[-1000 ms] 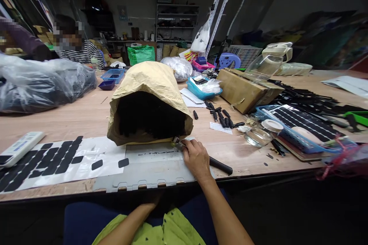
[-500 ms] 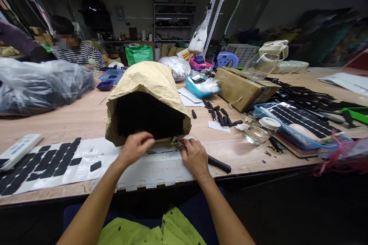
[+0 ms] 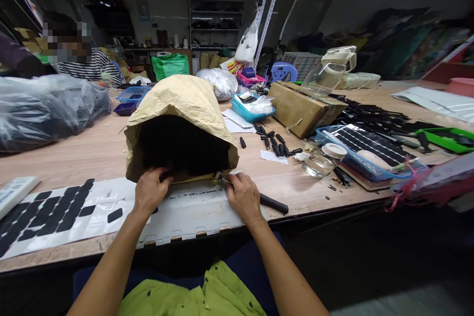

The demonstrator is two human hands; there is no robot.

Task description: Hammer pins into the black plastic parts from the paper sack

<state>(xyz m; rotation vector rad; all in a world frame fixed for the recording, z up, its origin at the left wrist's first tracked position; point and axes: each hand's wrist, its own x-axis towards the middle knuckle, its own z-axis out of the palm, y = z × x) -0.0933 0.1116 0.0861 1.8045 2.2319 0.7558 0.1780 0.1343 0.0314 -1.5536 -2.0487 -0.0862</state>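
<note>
A brown paper bag (image 3: 177,91) lies with its wide mouth toward me; its inside is too dark to make out. My left hand (image 3: 150,190) is at the lower left lip of the mouth, its fingers curled and the tips lost against the dark. My right hand (image 3: 244,198) is closed around a small hammer (image 3: 274,203), whose metal head points left at the bag's lower edge and whose black grip sticks out to the right. Under both hands is a white board (image 3: 192,222). A small dark piece (image 3: 154,211) shows beside my left wrist.
Left of the board, black patches lie on a white sheet (image 3: 103,202) near a white device (image 3: 18,192). To the right are black plugs (image 3: 279,148), a glass jar (image 3: 318,165), a blue basket (image 3: 370,165) and a cardboard box (image 3: 299,108). A person in stripes (image 3: 89,64) sits at the far left.
My left hand has moved left and down to the bag's lower left lip. My right hand keeps the hammer in about the same place on the board. The view has turned slightly right.
</note>
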